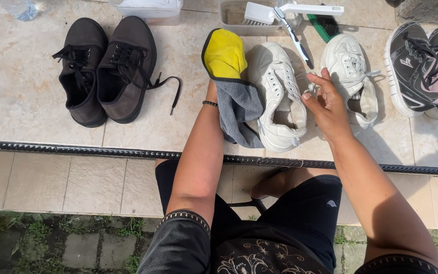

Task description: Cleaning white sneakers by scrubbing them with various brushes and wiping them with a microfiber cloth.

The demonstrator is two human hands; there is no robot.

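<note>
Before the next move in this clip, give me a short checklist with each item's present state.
1. Cloth in hand: ok. The left hand is under the yellow and grey cloth; its fingers are hidden.
2. Shoe within reach: ok. The left white sneaker lies beside the cloth.
3. Right hand free: cannot tell. It hovers between the two white sneakers, fingers curled, perhaps at a lace.
4. Second white sneaker upright: ok.
5. Brushes at hand: ok. A white brush rests on the tray behind.
6. Black shoes out of the way: ok.
</note>
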